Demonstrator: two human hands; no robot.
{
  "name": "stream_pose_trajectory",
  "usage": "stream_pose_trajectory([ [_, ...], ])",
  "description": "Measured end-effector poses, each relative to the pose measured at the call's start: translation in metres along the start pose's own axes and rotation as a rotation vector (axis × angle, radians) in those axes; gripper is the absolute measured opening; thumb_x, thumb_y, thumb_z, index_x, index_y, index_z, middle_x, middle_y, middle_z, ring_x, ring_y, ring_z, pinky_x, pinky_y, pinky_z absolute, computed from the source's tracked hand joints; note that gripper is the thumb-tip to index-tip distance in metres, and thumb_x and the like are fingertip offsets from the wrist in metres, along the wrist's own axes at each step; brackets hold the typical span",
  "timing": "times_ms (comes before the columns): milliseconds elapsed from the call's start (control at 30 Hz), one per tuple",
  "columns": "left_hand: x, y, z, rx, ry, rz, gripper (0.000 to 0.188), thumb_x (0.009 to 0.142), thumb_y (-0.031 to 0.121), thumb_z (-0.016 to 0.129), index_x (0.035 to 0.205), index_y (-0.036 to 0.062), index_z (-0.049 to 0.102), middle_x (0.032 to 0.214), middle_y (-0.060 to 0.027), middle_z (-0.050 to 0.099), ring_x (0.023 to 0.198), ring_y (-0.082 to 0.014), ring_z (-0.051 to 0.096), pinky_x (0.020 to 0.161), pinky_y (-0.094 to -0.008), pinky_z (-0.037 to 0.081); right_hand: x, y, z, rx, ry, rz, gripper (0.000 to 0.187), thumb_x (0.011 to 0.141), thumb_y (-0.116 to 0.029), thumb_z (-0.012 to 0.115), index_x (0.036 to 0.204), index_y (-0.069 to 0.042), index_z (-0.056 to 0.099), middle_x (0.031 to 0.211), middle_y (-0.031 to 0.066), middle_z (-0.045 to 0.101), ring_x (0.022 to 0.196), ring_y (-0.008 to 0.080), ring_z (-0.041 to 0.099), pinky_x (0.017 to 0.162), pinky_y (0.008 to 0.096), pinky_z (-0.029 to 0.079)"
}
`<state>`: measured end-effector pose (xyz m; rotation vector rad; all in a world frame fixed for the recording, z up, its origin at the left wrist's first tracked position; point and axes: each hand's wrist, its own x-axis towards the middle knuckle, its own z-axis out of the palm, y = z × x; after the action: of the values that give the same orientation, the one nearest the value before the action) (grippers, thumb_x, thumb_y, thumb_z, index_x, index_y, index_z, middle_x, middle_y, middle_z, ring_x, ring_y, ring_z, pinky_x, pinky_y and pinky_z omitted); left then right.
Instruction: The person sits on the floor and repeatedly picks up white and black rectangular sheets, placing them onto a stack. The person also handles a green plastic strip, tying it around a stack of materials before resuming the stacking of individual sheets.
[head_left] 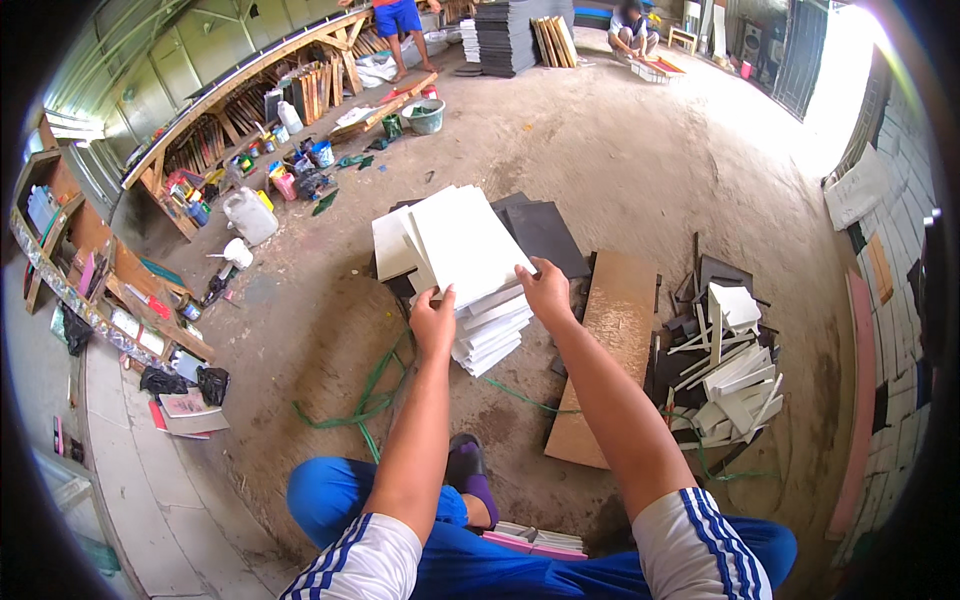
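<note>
Both of my hands are at the near edge of a white rectangular foam-like sheet (pixel 470 238). My left hand (pixel 433 320) pinches its near left corner, and my right hand (pixel 545 290) pinches the near right corner. Below the sheet is an uneven stack of white sheets (pixel 493 338); whether the top sheet rests on it or is raised, I cannot tell. More white sheets (pixel 393 245) stick out on the left. Black sheets (pixel 545 237) lie behind and to the right, partly covered.
A brown board (pixel 607 350) lies right of the stack, beside a heap of white and black offcuts (pixel 735 385). Green strapping (pixel 372 398) curls on the floor. Jerrycan (pixel 250 217) and wooden rack (pixel 120 270) stand left. Two people are far back, near tall black stacks (pixel 508 38).
</note>
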<state>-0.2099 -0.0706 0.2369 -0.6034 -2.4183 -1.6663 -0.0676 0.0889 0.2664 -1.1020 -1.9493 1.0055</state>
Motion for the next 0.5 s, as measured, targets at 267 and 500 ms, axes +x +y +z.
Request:
stream_pose_trajectory([
  [267,-0.024,0.038,-0.02,-0.091,-0.024,0.054,0.04,0.089,0.022,0.081,0.118,-0.004,0.072,0.082,-0.0091,0.07,0.073,-0.02,0.065,0.071,-0.0347,0.052,-0.011,0.011,0.004,0.111,0.075,0.021,0.037,0.093,-0.023,0.075,0.118,0.003,0.071,0.099,0.0135,0.074,0.091,0.0225,0.071,0.079,0.0358,0.056],
  [500,-0.077,0.067,-0.026,-0.438,-0.261,0.051,0.046,0.098,0.029,0.074,0.134,0.0023,0.063,0.104,-0.0062,0.068,0.094,-0.0138,0.064,0.085,-0.03,0.052,-0.063,-0.032,-0.086,0.711,-0.076,0.003,0.044,0.101,-0.014,0.067,0.14,0.002,0.054,0.118,0.0108,0.069,0.096,0.0163,0.068,0.069,0.0304,0.058],
])
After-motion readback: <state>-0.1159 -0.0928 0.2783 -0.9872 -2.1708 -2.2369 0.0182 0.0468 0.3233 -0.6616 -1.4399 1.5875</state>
